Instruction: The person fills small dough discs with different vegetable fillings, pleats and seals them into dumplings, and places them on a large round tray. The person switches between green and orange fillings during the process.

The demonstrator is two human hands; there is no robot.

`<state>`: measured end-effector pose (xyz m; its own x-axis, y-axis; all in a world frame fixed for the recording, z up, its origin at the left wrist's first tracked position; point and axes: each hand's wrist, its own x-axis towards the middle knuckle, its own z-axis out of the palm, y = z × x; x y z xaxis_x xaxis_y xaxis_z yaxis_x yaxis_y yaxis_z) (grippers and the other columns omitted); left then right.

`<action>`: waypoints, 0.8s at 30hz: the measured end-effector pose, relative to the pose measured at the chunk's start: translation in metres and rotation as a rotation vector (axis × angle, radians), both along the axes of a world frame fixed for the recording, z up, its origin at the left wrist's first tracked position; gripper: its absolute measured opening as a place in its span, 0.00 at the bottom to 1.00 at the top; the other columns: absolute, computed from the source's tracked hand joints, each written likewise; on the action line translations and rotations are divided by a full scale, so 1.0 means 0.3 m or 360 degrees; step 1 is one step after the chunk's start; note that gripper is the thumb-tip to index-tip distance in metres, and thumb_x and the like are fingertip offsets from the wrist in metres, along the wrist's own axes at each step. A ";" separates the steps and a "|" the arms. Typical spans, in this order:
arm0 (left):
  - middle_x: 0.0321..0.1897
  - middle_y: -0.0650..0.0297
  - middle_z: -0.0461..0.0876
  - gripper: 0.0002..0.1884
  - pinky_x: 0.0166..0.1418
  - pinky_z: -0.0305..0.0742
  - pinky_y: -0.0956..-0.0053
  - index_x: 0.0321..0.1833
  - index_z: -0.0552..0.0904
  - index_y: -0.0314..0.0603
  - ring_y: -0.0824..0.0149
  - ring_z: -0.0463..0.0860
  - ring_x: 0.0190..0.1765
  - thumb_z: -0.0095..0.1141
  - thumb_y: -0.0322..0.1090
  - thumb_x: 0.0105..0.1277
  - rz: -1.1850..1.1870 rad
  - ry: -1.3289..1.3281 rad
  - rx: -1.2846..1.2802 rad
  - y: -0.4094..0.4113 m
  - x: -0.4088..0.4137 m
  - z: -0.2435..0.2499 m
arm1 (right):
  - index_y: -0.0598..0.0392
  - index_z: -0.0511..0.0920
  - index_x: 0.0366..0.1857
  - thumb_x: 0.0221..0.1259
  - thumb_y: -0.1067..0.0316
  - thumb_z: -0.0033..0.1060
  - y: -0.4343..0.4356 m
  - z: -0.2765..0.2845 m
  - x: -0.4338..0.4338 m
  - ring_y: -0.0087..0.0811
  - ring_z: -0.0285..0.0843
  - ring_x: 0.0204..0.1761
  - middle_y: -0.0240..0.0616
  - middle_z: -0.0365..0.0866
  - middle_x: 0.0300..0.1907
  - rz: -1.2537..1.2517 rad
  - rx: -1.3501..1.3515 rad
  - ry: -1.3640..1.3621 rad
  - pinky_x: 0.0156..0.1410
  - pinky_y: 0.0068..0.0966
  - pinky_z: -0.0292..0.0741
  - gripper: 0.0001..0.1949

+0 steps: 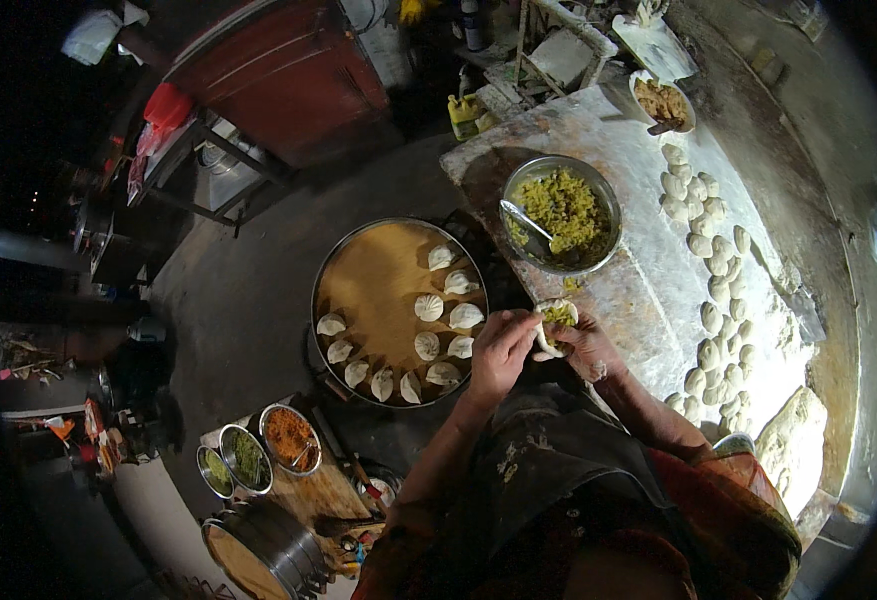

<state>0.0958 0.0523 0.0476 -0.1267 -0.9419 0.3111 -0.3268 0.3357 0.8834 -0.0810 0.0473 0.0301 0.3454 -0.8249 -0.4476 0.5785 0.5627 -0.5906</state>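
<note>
Between both hands is a dough wrapper (542, 339) with green-yellow chopped filling (560, 314) showing at its open top. My left hand (500, 351) pinches the wrapper's left edge. Around its right side curl the fingers of my right hand (590, 348); flour or dough clings to that wrist. Just beyond the hands, a metal bowl (615, 225) of the same filling stands on the floured table, a metal spoon (526, 217) resting in it. To the left, a round steamer tray (371, 277) carries several shaped buns, among them a round pleated one (428, 307) and a folded one (382, 384).
Several dough pieces (711, 317) line the floured table (648, 300), with a large dough slab (792, 442) at its near end. A filling dish (663, 103) sits at the far end. Lower left are a bowl of orange shreds (290, 439), bowls of greens (247, 457) and stacked steamers (266, 551).
</note>
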 end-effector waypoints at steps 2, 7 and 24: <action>0.44 0.60 0.83 0.14 0.48 0.77 0.74 0.53 0.81 0.38 0.67 0.82 0.45 0.59 0.23 0.64 0.0021 0.0303 0.0447 0.007 0.021 -0.017 | 0.59 0.75 0.54 0.64 0.76 0.58 0.001 0.020 0.017 0.32 0.82 0.47 0.37 0.82 0.48 0.0095 -0.0072 0.0070 0.51 0.34 0.83 0.15; 0.39 0.60 0.81 0.09 0.45 0.77 0.73 0.46 0.80 0.36 0.65 0.82 0.40 0.59 0.24 0.63 0.0055 0.0326 0.0551 0.038 0.050 -0.047 | 0.59 0.76 0.52 0.65 0.71 0.59 0.012 0.020 0.032 0.27 0.81 0.47 0.34 0.82 0.48 0.0142 0.0060 0.0050 0.52 0.24 0.80 0.13; 0.41 0.57 0.80 0.12 0.50 0.76 0.69 0.48 0.80 0.38 0.58 0.81 0.45 0.56 0.22 0.60 0.0046 -0.0035 0.0139 0.050 -0.030 0.007 | 0.61 0.72 0.60 0.72 0.67 0.49 0.027 -0.042 -0.019 0.27 0.78 0.51 0.37 0.80 0.52 0.0423 -0.0419 0.0731 0.54 0.23 0.77 0.17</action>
<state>0.0870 0.0672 0.0497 -0.1048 -0.9687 0.2252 -0.3550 0.2480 0.9014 -0.0866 0.0555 0.0176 0.3747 -0.8402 -0.3920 0.0899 0.4537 -0.8866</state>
